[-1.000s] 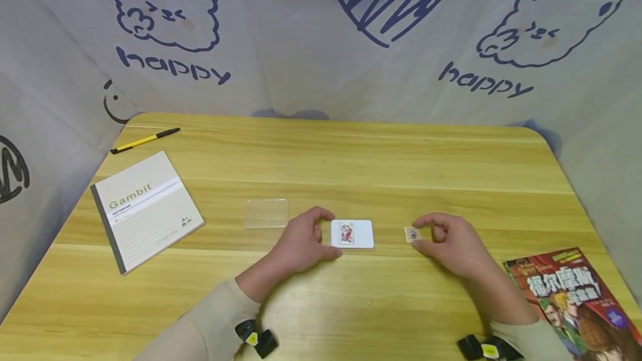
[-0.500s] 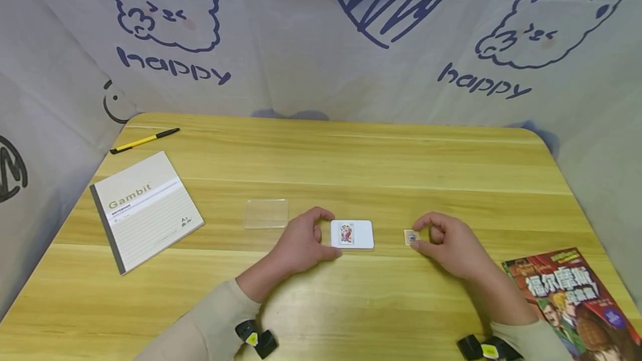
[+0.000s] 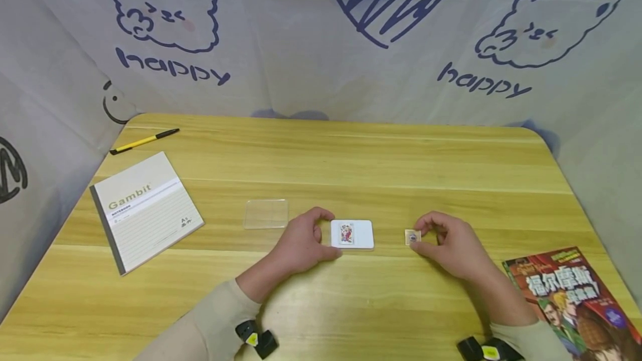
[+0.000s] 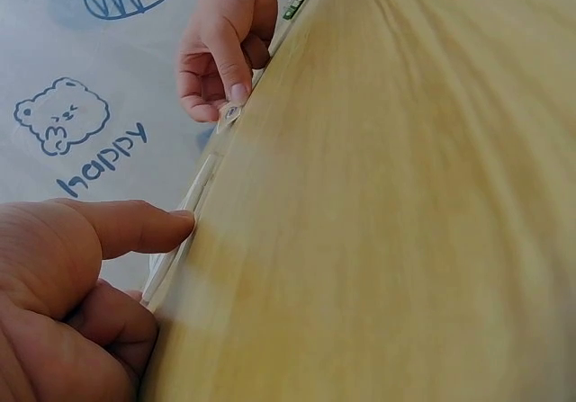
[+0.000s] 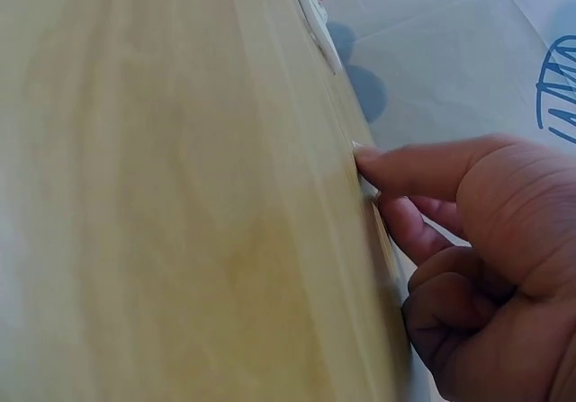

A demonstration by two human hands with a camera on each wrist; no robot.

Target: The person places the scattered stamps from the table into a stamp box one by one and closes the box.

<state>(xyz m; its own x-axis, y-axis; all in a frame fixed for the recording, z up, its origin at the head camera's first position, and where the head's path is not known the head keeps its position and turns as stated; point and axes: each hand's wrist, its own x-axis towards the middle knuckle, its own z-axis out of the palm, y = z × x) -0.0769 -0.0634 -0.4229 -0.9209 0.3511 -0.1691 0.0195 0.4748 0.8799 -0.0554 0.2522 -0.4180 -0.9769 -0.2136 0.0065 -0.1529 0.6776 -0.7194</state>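
Observation:
Near the middle of the table, my left hand [image 3: 301, 241] holds a white rectangular slab [image 3: 364, 234] by its left end, thumb at the near edge and index finger at the far edge. On the slab's left half sits a small picture piece [image 3: 346, 233] with a red figure, like a tiny playing card. To the right, my right hand [image 3: 455, 245] pinches a small pale square [image 3: 408, 235] with a dark round print, its right part covered by thumb and finger. The left wrist view shows the slab [image 4: 204, 179] edge-on, thin and flat. In the right wrist view, the fingers mostly hide the square.
A clear plastic sheet or lid [image 3: 266, 214] lies left of my left hand. Farther left are a Gambit notebook [image 3: 145, 213] and a yellow-black pen [image 3: 145, 141]. A red illustrated book [image 3: 577, 294] lies by my right forearm. Printed cloth [image 3: 301, 43] hangs behind the table [image 3: 351, 171].
My right thumb and finger have shifted slightly on the small square, which has moved a touch to the right. My left hand and the white slab stay put.

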